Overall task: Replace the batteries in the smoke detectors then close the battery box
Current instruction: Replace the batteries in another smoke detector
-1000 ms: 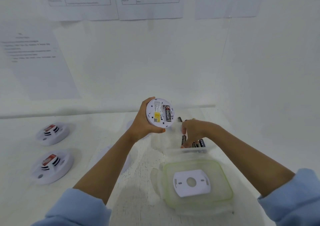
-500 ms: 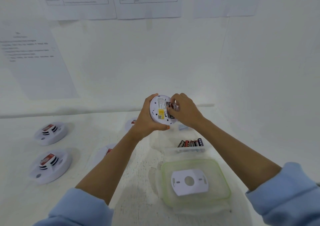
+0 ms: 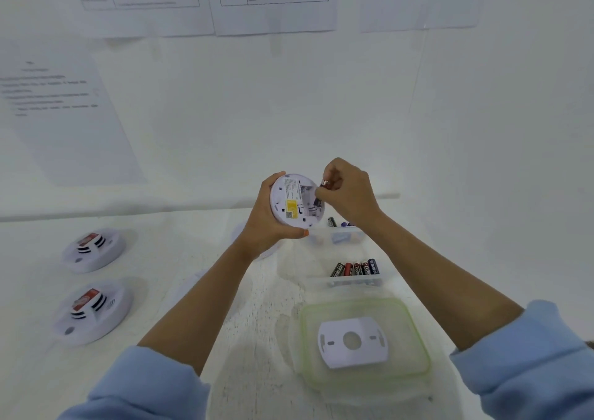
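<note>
Left hand (image 3: 266, 223) has the detector (image 3: 297, 201) up in the air above the bench (image 3: 180, 259), fingers wrapped round its rim. Its back faces us, with a yellow label showing and the battery bay open. Right hand (image 3: 348, 194) is at the detector's right edge, fingers pinching a battery (image 3: 325, 183) just over that bay; I cannot tell whether it touches the contacts. Below the hands sits the clear box (image 3: 350, 281), open, with a row of batteries (image 3: 355, 268) at its near end and a few more at the far end. Its green-rimmed lid (image 3: 416, 332) lies flat on the bench just in front, with a white mounting plate (image 3: 353, 341) resting on it. Well off to the left, two more detectors (image 3: 93, 249) (image 3: 93, 312) lie on the bench.
</note>
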